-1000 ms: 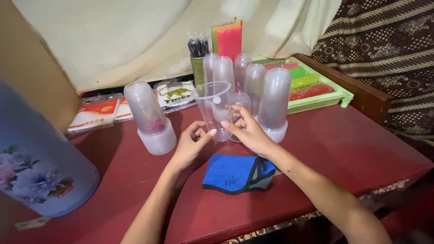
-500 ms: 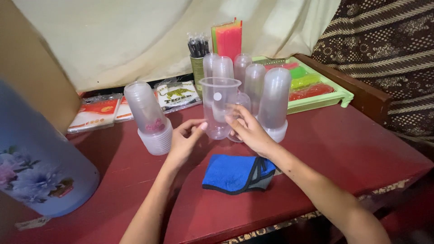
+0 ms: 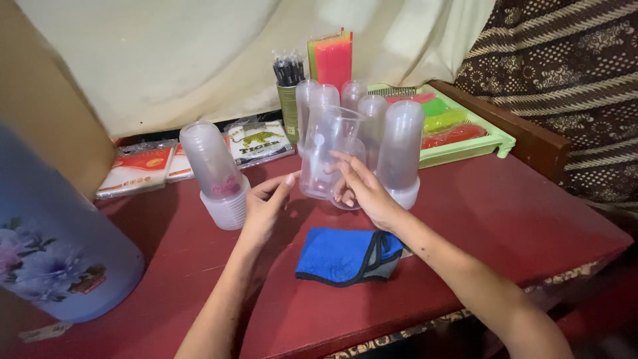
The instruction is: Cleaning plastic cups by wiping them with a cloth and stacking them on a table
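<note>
Both hands are on the clear plastic cup (image 3: 329, 153), upright above the red table (image 3: 518, 219): the right hand (image 3: 362, 189) grips its side, while the left hand (image 3: 266, 203) touches the lower edge with thumb and fingertips. A blue cloth (image 3: 345, 256) lies just below, with stacks of upturned cups (image 3: 399, 149) close behind.

The table (image 3: 518, 219) is dark red. The folded cloth (image 3: 345, 256) is bright blue with a grey-black edge. The plastic cups (image 3: 329, 149) are clear and milky. The big container (image 3: 50, 252) is pale blue with purple flowers. The tray (image 3: 495, 143) is light green.
</note>
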